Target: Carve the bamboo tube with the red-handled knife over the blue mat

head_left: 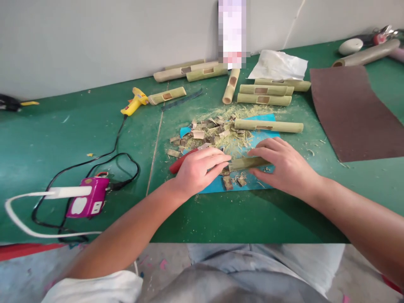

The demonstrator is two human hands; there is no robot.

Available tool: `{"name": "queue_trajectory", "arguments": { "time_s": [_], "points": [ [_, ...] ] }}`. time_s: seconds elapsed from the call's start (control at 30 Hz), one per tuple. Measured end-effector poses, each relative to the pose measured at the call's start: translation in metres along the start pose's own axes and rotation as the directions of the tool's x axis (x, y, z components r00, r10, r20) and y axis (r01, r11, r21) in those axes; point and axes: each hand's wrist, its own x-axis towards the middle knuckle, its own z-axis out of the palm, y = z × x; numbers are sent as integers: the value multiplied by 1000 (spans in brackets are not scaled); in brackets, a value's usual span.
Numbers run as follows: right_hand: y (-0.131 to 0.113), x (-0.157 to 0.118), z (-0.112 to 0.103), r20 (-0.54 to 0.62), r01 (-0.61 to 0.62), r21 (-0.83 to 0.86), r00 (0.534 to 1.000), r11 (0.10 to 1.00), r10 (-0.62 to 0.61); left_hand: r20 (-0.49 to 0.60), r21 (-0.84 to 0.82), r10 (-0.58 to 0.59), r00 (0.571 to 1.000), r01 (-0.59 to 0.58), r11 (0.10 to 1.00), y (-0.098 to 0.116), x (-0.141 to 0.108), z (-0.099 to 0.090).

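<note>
A short green bamboo tube (pixel 246 163) lies low over a blue sheet (pixel 217 184). My left hand (pixel 197 168) pinches around its left end, fingers pressed together and partly hiding that end. Around the tube's right part curves my right hand (pixel 282 166), thumb on the near side and fingers on the far side. A red handle (pixel 179 164) pokes out behind my left hand; the rest of that tool is hidden. Just beyond, another bamboo tube (pixel 284 126) with a cut notch rests on the sheet beside a heap of bamboo chips and shavings (pixel 213 131).
Several notched bamboo tubes (pixel 264 99) lie toward the wall, near a white crumpled sheet (pixel 277 65). At left are a yellow glue gun (pixel 138 102) and a purple power strip (pixel 86 200) with trailing cords. A brown sheet (pixel 356 113) covers the right side of the green table (pixel 205 219).
</note>
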Motion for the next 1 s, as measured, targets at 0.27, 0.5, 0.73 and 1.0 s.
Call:
{"name": "queue_trajectory", "arguments": {
  "time_s": [0.27, 0.5, 0.73, 1.0],
  "points": [
    [10, 8, 2, 68, 56, 167, 995, 984, -69, 110, 7, 116, 987, -117, 993, -7, -7, -1],
    [13, 10, -2, 116, 23, 226, 992, 974, -50, 114, 3, 106, 988, -107, 994, -8, -12, -2],
    [14, 10, -2, 149, -11, 211, 989, 977, -21, 125, -40, 57, 991, -52, 998, -5, -12, -1],
    [11, 11, -3, 159, -28, 216, 987, 976, -7, 144, -101, 88, 986, -74, 992, -5, -6, 2]
  ]
}}
